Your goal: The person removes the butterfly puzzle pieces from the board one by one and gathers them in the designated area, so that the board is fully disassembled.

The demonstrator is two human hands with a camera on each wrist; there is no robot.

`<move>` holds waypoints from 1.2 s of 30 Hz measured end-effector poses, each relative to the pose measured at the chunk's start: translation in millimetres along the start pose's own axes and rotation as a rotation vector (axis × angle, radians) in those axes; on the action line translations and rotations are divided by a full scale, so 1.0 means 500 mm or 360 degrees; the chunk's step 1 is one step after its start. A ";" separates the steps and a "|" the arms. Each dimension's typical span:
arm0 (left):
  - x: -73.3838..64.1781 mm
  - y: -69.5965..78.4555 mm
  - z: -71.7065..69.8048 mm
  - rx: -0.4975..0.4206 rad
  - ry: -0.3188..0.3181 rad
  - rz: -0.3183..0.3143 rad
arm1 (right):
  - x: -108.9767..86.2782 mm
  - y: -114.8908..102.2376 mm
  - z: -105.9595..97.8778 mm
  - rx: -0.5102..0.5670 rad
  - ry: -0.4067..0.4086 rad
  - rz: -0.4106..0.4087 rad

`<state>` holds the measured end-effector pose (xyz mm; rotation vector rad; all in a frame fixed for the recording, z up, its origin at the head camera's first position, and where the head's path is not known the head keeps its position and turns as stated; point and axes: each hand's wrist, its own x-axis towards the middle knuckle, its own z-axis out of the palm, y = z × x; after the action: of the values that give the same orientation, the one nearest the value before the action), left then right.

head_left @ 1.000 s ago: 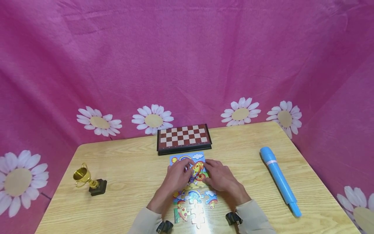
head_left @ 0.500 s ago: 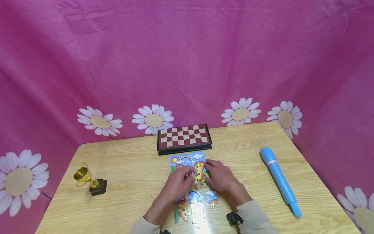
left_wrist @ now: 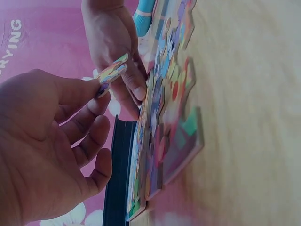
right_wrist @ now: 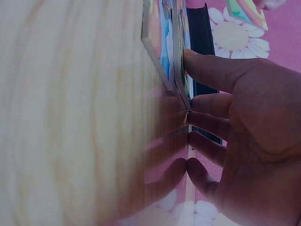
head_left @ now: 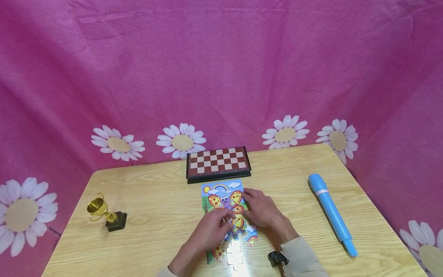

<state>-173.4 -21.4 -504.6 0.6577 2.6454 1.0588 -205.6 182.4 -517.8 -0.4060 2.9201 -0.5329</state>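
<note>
A colourful butterfly jigsaw puzzle point(head_left: 221, 187) lies flat mid-table. My left hand point(head_left: 209, 230) hovers over its near part and pinches a jigsaw piece point(left_wrist: 112, 74) between thumb and fingertips, tilted and clear of the surface. On the puzzle's right side rests my right hand point(head_left: 264, 211); its thumb point(right_wrist: 207, 66) touches the top near the edge, while the other fingers reach down to the table. Nearer me lie loose pieces: a shiny one point(head_left: 235, 257), a blue and red one point(head_left: 251, 237) and a green and yellow one point(head_left: 217, 254). My left hand partly covers others.
A folded chessboard point(head_left: 218, 163) sits just behind the puzzle. To the left, a gold trophy cup point(head_left: 104, 211) stands on a dark base. A blue microphone-shaped object point(head_left: 330, 211) lies at the right. Behind the wooden table point(head_left: 155, 200) hangs a pink flowered cloth point(head_left: 221, 77).
My left hand has moved back towards me with the piece, uncovering the butterfly's face and left wing. My right hand has stayed at the puzzle's right edge.
</note>
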 end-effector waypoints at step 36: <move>-0.036 0.042 0.089 0.0370 -0.0104 0.0079 | 0.003 0.002 0.005 0.0038 -0.0003 0.0028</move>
<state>-134.8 10.1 -521.3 0.7929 2.7316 0.7332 -206.9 182.0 -520.4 -0.3768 2.9099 -0.5645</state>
